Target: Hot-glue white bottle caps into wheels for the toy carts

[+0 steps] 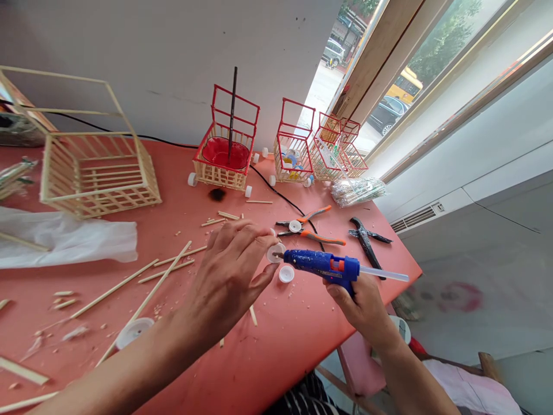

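Observation:
Between the fingertips of my left hand [235, 271] is a white bottle cap [275, 252], held up with its hollow side toward the glue gun. My right hand [360, 305] grips the handle of a blue glue gun [317, 262], and a clear glue stick [384, 274] sticks out of its back. The gun's nozzle reaches into or right against the cap; I cannot tell if glue is coming out. Just below on the red table lies another white cap [286, 274]. A third cap [295, 226] rests on orange-handled pliers [319, 233] beyond the gun.
Small stick carts stand along the wall, one holding a red bowl [227, 153] with a dark rod. A larger stick frame [99, 173] is at left. Loose sticks [116, 286] and crumbs litter the red table [242, 363]. A black-wrapped tool [367, 245] lies near the right edge.

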Demonstrator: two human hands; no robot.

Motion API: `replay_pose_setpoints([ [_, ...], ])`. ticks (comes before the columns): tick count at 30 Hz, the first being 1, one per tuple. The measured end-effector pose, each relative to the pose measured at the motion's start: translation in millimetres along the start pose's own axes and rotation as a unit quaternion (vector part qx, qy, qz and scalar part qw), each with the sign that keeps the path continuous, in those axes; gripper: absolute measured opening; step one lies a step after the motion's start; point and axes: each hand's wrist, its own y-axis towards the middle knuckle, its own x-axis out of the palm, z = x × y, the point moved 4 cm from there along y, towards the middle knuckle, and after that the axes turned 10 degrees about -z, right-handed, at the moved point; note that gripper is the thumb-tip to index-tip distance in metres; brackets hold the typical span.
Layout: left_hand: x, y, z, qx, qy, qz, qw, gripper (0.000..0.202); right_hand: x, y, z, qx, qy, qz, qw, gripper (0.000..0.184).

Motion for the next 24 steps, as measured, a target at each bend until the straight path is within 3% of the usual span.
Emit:
replay_pose_setpoints([
  [24,0.3,-0.2,0.6,-0.001,0.000,0.000,1.000,0.017,-1.2,0.2,2.8,-0.009,-0.027,0.023,0.999,0.055],
])
